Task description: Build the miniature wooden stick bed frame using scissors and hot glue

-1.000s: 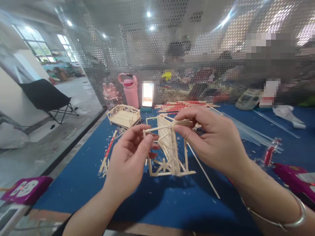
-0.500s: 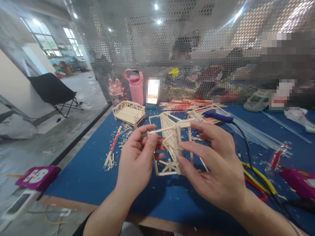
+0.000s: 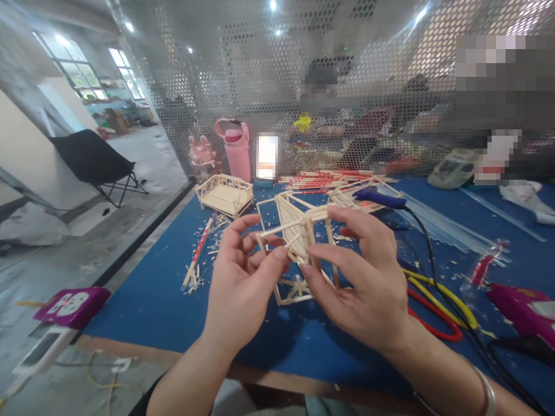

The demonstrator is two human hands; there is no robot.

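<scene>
**Pale stick frame held up between your two hands**

You hold an open, box-like frame of thin pale wooden sticks (image 3: 289, 222), with a slatted panel slanting through it, above the blue-topped desk (image 3: 169, 303). Your left hand (image 3: 238, 283) grips its left side, thumb and fingers curled in around the sticks. Your right hand (image 3: 368, 277) grips the other side, its upper finger at the top bar and its thumb lower, by the front upright. The two thumbs are close together but apart.

Beyond your left hand sits a small pale wooden tray-like model with railed sides (image 3: 223, 195), wood scraps scattered near it. A pale stick with a red wrapper (image 3: 202, 248) lies to the left of that hand. Straight ahead, past the frame, are a heap of pale and red sticks (image 3: 325, 181) and a pink bottle with a loop handle (image 3: 237, 157).

Just beyond your right hand lies a blue-handled tool with a black cable (image 3: 381, 199); clear plastic strips (image 3: 446, 225) spread farther right. Red and yellow curved handles (image 3: 455, 309) lie beside your right wrist.
</scene>
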